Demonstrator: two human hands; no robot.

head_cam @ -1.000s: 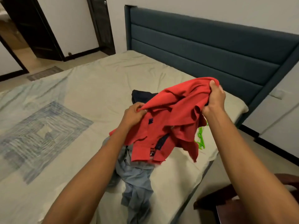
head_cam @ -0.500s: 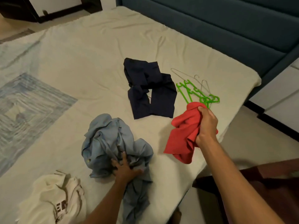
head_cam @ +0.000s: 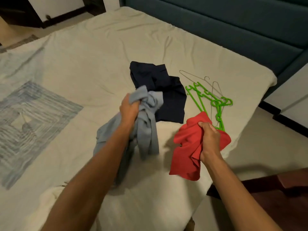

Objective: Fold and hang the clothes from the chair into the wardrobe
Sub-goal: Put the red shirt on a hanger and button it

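Head view, looking down across a bed (head_cam: 100, 55) covered in a wrinkled cream sheet with a blue-grey square pattern (head_cam: 31, 124) printed at its left side. Left hand (head_cam: 129, 110) is clenched around a bunched grey-blue cotton shirt (head_cam: 146, 130), fingers (head_cam: 135, 104) curled into the cloth, lifting the top of the bundle off the sheet; the rest of the shirt trails down past the forearm toward the bed's near edge. Right hand (head_cam: 209, 139) grips a crumpled red cotton garment (head_cam: 188, 145), fingers wrapped into its folds, the cloth hanging below the fist over the bed's right edge. Between and behind the two hands, a dark navy garment (head_cam: 168, 95) lies flat on the sheet, its near left corner hidden by the raised grey-blue shirt. Just right of the navy piece, bright green plastic hangers (head_cam: 205, 99) lie tangled with thin wire hangers (head_cam: 215, 88); the red garment covers the lower ends of the green ones. A padded teal headboard (head_cam: 233, 25) runs along the far right. A dark reddish wooden chair (head_cam: 266, 192) shows at the lower right, beside the bed. Wardrobe not identifiable in this view.
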